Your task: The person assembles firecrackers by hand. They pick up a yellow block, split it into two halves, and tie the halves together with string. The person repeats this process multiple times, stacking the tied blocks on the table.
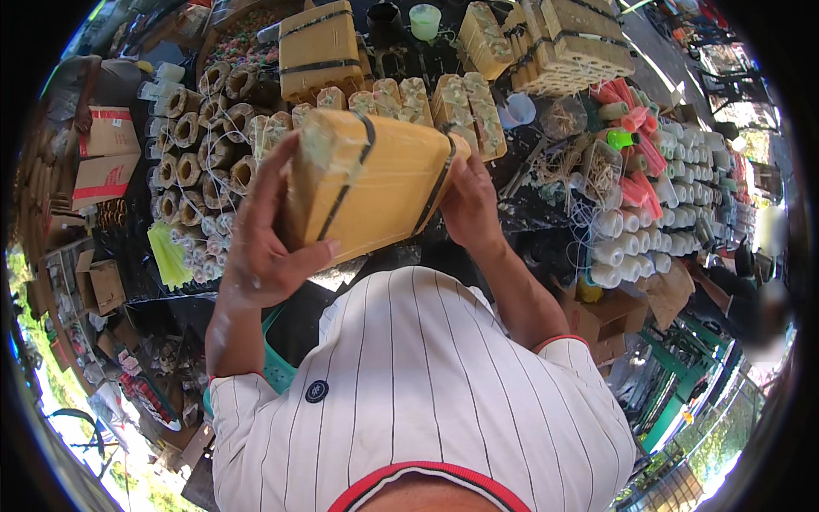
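Note:
Between both hands I hold a tan, paper-wrapped block [375, 183], tilted and raised above the table's near edge. Two black bands run around it, and clear film or tape covers its left end. My left hand [266, 235] is closed on that end, its thumb along the lower near edge. At the opposite end, my right hand [472, 203] presses its thumb on the corner by the second band; its other fingers are mostly hidden. Just behind the block stand several narrow tan blocks [456, 107] with pale, greenish patchy tops.
Left on the dark table are several tan hollow tubes [189, 132]. Several white rolls [631, 247] and pink tubes [641, 154] lie right. Another banded block [320, 51] and a pale green cup [425, 21] stand behind. Another person [746, 294] is at far right.

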`<state>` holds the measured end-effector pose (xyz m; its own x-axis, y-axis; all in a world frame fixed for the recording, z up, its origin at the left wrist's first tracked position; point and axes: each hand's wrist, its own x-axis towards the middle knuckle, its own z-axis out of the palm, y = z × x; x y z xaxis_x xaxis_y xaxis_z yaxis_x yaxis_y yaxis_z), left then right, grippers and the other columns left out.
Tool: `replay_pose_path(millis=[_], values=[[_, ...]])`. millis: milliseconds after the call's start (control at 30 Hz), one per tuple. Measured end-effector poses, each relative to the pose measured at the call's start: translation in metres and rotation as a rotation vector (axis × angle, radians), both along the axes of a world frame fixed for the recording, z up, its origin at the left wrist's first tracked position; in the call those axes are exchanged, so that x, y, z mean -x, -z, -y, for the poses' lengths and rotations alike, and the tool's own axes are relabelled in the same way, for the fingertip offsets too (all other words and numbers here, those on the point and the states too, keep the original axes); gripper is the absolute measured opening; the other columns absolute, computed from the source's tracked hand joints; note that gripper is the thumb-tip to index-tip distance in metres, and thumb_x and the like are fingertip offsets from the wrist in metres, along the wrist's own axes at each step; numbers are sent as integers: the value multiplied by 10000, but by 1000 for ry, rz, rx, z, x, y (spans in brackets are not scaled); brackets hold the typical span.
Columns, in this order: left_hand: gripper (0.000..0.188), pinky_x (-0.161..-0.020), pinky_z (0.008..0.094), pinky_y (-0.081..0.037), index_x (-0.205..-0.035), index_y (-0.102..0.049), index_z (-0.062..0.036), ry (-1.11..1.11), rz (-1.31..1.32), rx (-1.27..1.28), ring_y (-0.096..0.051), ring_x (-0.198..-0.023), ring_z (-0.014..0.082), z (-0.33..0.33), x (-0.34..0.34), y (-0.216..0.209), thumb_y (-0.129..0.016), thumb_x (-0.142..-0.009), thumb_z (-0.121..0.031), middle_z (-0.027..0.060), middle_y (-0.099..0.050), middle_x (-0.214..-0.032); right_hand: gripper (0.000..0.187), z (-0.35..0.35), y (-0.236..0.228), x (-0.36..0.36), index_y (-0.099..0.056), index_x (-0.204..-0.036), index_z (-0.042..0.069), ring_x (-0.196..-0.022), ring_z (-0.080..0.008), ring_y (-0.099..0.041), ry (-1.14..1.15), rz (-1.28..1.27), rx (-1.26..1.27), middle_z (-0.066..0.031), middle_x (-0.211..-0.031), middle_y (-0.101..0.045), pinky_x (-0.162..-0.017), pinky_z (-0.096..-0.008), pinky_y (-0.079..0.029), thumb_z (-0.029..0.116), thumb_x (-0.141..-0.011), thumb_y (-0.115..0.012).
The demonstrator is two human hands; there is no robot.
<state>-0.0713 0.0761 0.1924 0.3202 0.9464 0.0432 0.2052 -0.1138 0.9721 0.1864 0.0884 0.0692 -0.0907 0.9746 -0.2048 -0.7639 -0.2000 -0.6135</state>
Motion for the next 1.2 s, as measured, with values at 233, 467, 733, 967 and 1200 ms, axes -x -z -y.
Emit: replay_pose_path(millis=[233,467,733,967,1200], values=[[986,-1063,460,-531,-1621,-257,-109,84,-250,-24,-671,-1243,392,53,-6,53,-783,-790,-31,222,-616,-1395,427,57,58,23,-518,-1404,15,-1089,-140,-622,223,283,144,-65,-1154,-645,-991,-330,-514,197,-1054,-681],[898,-870,449,-595,-1591,-375,-75,175,-329,-188,-738,-1006,429,74,-5,70,-755,-782,16,246,-692,-1255,386,79,75,16,-622,-1355,-37,-1167,-165,-659,128,410,93,-98,-1388,-641,-1005,-362,-583,251,-1099,-617],[883,-915,434,-596,-1584,-392,-58,207,-541,-222,-749,-1094,386,91,-28,82,-779,-793,2,247,-707,-1248,333,58,126,24,-631,-1179,-69,-1034,-279,-679,278,124,504,-201,-1248,-668,-927,-438,-587,147,-1161,-378],[848,-951,431,-591,-1554,-418,-42,99,-379,-202,-748,-1107,345,96,-61,45,-814,-805,-16,215,-717,-1251,201,37,214,-40,-541,-1166,12,-796,-266,-584,378,-350,670,-107,-947,-584,-752,-489,-550,160,-1139,-407],[886,-894,416,-595,-1556,-467,-114,187,-480,-206,-755,-1055,361,70,-94,47,-797,-746,30,175,-729,-1257,489,0,210,-169,-585,-1270,-14,-946,-221,-589,443,958,192,-88,-1066,-615,-896,-411,-501,429,-1070,-633]])
